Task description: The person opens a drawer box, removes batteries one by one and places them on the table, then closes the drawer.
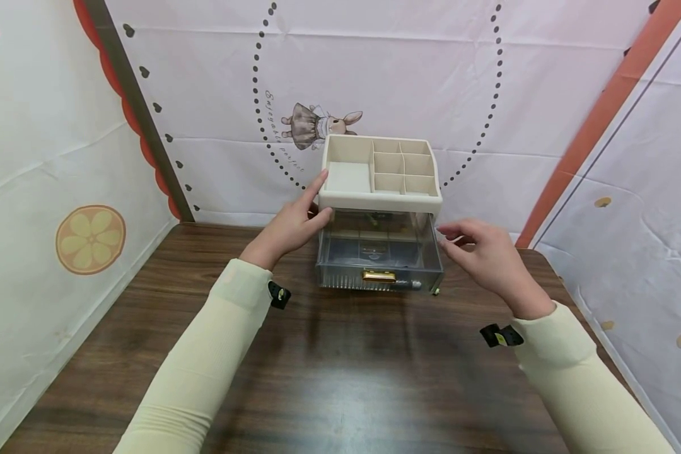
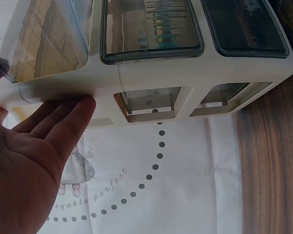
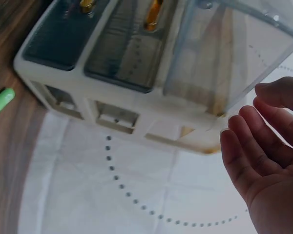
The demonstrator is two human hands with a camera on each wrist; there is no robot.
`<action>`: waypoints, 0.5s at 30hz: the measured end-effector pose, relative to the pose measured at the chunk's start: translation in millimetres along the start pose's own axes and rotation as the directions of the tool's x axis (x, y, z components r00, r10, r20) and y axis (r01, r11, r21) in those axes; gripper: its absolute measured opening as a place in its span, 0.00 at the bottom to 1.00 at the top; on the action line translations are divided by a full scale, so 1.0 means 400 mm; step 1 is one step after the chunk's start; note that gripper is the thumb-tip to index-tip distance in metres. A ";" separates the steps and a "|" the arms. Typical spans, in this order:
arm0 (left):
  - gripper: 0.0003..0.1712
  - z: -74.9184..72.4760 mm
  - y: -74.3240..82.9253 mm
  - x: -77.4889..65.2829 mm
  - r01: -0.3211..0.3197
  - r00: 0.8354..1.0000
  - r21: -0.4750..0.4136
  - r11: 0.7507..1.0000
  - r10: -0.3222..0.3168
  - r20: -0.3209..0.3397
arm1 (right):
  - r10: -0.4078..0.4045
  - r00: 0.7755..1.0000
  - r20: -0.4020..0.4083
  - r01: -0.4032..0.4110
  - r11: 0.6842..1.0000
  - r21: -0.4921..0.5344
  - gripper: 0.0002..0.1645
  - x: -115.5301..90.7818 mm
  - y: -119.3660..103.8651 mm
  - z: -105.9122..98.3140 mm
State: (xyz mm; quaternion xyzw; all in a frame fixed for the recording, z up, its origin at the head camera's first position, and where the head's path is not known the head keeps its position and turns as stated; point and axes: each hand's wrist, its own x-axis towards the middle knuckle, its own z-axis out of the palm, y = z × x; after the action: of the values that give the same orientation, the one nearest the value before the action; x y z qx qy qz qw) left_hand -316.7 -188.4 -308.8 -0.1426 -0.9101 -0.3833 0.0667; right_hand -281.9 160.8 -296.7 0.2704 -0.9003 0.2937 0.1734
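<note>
- Cream drawer unit (image 3: 83,85); its clear drawer (image 3: 200,63) juts out;
- right hand (image 3: 273,156) just beside the unit's clear drawer, fingers loosely bent; contact unclear;
- green rounded-end object (image 3: 2,101) left of the unit, over wooden table (image 3: 12,129);
- dotted white cloth (image 3: 95,190) below the unit

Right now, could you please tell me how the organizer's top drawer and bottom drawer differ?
The top drawer is pulled out; the bottom drawer is shut. In the wrist views, the top drawer looks paler, the bottom drawer darker. Both have gold-coloured handles and belong to the cream organizer.
</note>
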 end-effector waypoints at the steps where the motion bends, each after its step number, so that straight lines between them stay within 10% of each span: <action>1: 0.40 0.000 0.000 0.000 -0.001 1.000 0.000 1.000 0.001 0.001 | -0.008 1.000 -0.003 0.008 1.000 -0.005 0.14 0.001 -0.006 -0.003; 15: 0.41 0.000 0.002 0.001 0.002 1.000 -0.004 1.000 -0.002 0.002 | -0.211 0.977 0.015 0.211 0.974 -0.083 0.14 0.033 -0.098 -0.022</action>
State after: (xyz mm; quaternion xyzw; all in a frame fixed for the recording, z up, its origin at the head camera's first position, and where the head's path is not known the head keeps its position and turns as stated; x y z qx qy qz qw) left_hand -316.8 -188.0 -308.3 -0.1421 -0.9095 -0.3852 0.0648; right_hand -268.2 134.4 -266.7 0.3578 -0.8786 0.2349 0.2120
